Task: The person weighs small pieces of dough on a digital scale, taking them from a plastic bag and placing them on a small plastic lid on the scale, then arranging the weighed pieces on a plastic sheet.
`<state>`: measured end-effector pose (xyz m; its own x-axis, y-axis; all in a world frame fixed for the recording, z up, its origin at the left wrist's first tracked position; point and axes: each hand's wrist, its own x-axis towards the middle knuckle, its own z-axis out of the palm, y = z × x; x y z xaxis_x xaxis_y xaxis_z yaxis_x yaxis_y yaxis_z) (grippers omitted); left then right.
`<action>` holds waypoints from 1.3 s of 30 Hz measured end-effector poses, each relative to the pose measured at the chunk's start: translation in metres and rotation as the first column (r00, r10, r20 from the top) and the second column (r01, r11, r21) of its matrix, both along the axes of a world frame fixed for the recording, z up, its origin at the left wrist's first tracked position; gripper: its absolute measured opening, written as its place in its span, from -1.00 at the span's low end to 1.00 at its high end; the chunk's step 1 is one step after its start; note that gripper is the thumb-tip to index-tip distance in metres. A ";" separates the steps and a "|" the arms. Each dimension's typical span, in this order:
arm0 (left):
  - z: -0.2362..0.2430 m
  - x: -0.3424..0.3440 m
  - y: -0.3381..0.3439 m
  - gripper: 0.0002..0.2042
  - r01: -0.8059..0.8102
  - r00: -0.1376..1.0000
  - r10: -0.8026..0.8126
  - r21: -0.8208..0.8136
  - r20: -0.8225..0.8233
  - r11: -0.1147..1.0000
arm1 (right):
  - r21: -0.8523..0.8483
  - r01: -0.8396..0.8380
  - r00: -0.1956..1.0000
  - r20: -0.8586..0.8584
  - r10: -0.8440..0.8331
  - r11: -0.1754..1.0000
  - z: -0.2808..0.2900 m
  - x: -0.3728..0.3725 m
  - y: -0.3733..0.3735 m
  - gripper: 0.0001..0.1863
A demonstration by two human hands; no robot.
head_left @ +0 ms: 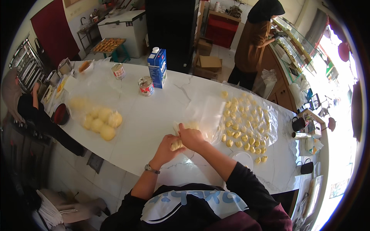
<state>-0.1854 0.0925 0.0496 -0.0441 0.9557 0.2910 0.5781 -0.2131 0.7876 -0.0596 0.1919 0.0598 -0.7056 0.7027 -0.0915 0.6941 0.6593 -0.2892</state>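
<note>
Just in front of my body, my left hand (165,149) is closed around a pale yellow lump of dough (176,145). My right hand (192,138) meets it from the right, its fingers curled; what they grip, if anything, is hidden. Beyond my hands a clear plastic sheet (202,113) lies on the white marbled table (135,115). To the right, many small dough pieces (244,137) are spread out, most under clear plastic (271,129). On the left sits a cluster of large smooth dough balls (108,133), partly beneath plastic.
A blue carton (157,69) and two cans (146,86) stand toward the far edge. A round white container (242,157) is beside my right forearm. One person (254,42) works at a glass display case; another (32,100) stands at the table's left end.
</note>
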 end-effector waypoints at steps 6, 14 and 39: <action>-0.019 -0.004 -0.009 -0.76 -0.098 0.991 0.078 -0.190 -0.110 0.977 | 0.034 -0.055 0.993 0.105 0.051 0.998 0.009 0.005 -0.033 -0.70; 0.023 0.032 -0.067 -0.70 0.210 0.978 -0.167 -0.513 0.128 0.832 | 0.107 0.074 0.943 -0.330 -0.035 0.992 0.019 0.091 -0.119 -0.67; -0.040 0.129 -0.105 -0.78 -0.276 0.754 0.312 -0.152 0.578 0.949 | -0.086 0.220 0.969 -0.091 -0.228 0.972 0.001 0.163 -0.168 -0.72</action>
